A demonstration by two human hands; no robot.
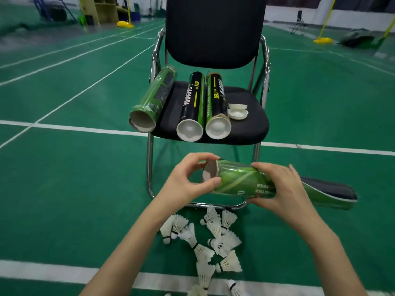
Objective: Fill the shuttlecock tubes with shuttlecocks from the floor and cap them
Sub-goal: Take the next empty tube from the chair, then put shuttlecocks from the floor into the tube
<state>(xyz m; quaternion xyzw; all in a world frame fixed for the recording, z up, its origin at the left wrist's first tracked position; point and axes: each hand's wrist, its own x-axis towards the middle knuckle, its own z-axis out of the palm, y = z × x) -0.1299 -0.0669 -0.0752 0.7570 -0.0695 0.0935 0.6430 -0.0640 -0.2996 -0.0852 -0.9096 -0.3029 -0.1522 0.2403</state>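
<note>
I hold a green shuttlecock tube (237,180) level in front of the chair. My right hand (282,189) grips its middle. My left hand (188,178) pinches the rim of its open left end between thumb and fingers. Several white shuttlecocks (213,238) lie scattered on the floor below my hands. On the chair seat (252,122) lie three more tubes: an open green one (151,101) hanging over the left edge, and two black-and-green tubes (191,107) (217,105) with white caps at the near ends. Two loose white caps (237,112) sit beside them.
The black chair with a chrome frame (150,167) stands right ahead on the green court floor. A green and black racket bag (329,193) lies on the floor to the right. Yellow net-post bases (322,40) and a shelf (102,9) are far behind.
</note>
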